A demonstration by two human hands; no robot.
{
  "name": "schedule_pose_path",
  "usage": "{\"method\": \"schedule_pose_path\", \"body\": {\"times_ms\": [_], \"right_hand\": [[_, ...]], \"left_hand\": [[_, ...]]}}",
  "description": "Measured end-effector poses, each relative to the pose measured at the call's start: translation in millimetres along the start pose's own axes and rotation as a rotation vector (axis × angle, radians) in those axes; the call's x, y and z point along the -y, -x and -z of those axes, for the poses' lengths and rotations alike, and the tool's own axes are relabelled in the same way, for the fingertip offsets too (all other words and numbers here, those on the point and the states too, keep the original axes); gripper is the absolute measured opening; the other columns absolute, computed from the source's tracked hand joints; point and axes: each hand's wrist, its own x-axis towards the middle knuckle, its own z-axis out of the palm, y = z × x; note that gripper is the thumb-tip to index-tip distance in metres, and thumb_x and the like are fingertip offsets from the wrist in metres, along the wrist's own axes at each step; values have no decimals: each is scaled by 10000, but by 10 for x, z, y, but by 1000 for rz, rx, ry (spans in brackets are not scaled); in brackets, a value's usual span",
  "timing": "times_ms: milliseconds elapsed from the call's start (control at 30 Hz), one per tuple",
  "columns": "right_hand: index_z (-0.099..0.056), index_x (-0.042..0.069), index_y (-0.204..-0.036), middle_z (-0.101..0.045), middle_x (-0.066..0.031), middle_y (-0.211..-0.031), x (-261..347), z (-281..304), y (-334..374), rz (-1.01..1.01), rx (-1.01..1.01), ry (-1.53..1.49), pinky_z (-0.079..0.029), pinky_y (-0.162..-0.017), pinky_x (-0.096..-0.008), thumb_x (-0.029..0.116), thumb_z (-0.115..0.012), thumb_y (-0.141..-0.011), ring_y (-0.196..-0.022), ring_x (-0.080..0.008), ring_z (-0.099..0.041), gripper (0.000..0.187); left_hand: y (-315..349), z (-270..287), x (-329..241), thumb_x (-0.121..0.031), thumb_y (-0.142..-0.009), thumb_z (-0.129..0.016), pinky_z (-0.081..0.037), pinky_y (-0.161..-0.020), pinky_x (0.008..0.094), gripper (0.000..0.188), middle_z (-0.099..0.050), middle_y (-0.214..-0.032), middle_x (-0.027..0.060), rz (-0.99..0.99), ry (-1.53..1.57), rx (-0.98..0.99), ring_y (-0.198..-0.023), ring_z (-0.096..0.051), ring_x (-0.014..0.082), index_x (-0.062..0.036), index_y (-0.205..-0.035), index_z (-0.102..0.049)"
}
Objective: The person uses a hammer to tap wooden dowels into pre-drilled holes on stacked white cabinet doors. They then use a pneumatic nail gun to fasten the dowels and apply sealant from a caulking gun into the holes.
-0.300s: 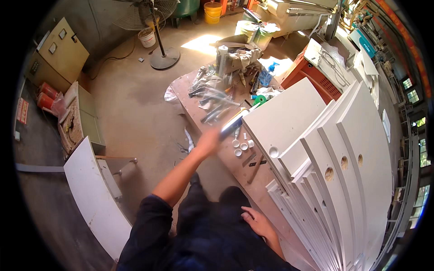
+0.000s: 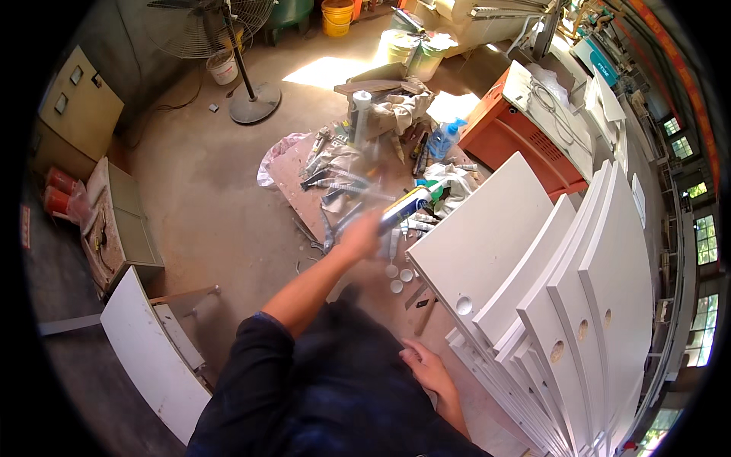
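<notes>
My left hand point(image 2: 358, 236), blurred by motion, is closed around the rear of a sealant cartridge point(image 2: 405, 209) in blue and white. Its pale nozzle points up and to the right, beside a green roll point(image 2: 435, 190); whether a caulking gun frame is around it I cannot make out. Close to my body, by the table edge, my right hand point(image 2: 428, 370) has its fingers loosely apart and nothing in it. Just beyond the cartridge lie used tubes and tools point(image 2: 331, 171) on a brownish table point(image 2: 293, 171). Small white caps point(image 2: 406, 275) and a wooden-handled tool point(image 2: 425, 316) lie nearer.
White panels point(image 2: 487, 228), several with round holes, lean in a stack on the right. An orange cabinet point(image 2: 506, 126) stands behind them. A white cartridge point(image 2: 359, 114) and blue pump bottle point(image 2: 445, 139) stand farther back. A fan point(image 2: 255, 103) and white board point(image 2: 152, 350) are left.
My view has shifted, so the table and panels sit differently in the picture. My left hand still holds the cartridge, slightly farther over the table clutter. My right hand stays low near my body.
</notes>
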Motion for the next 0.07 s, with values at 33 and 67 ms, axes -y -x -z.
{"method": "schedule_pose_path", "body": {"times_ms": [33, 67], "right_hand": [[-598, 80, -1501, -768, -133, -1223, 41, 19, -92, -47, 5, 19, -529, -1015, -346, 493, -675, -1054, -1137, -224, -712, 613], [-594, 93, -1510, -766, -135, -1238, 139, -37, -193, -102, 5, 12, -526, -1025, -339, 504, -694, -1039, -1142, -223, -712, 633]], "left_hand": [[-94, -91, 115, -72, -752, -755, -545, -941, 517, 741, -621, -1222, 245, -45, 20, -8, -1113, -647, 470, -60, -1444, -490], [-116, -73, 190, -72, -752, -755, -545, -941, 517, 741, -621, -1222, 245, -47, 8, 20, -1113, -647, 470, -60, -1444, -490]]}}
